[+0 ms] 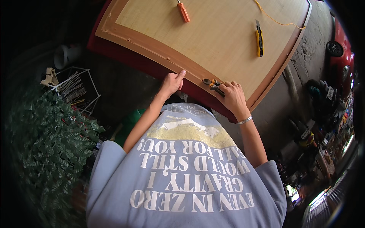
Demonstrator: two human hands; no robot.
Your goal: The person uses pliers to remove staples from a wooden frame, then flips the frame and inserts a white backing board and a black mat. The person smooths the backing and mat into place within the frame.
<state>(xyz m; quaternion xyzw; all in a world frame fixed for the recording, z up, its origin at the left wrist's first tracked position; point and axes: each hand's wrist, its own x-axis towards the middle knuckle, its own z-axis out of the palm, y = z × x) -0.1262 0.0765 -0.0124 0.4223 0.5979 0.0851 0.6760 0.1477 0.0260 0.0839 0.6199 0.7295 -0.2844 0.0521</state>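
Note:
A large light-wood panel (213, 38) with a brown wooden border (148, 45) lies in front of me. My left hand (172, 84) is closed at the near edge of the border, its thumb on top and its fingers curled mostly out of sight. To its right, my right hand (232, 97) grips the black-and-orange handles of a pair of pliers (215, 86). The jaws point left and rest on or just over the border; whether they pinch anything is too small to tell.
On the panel lie an orange-handled screwdriver (184, 12), a yellow-and-black utility knife (259, 42) and a yellow cord (275, 19). Dark red material (125, 56) shows under the panel. Leafy greenery (57, 140) and a wire rack (78, 89) stand left; a red car (342, 41) is far right.

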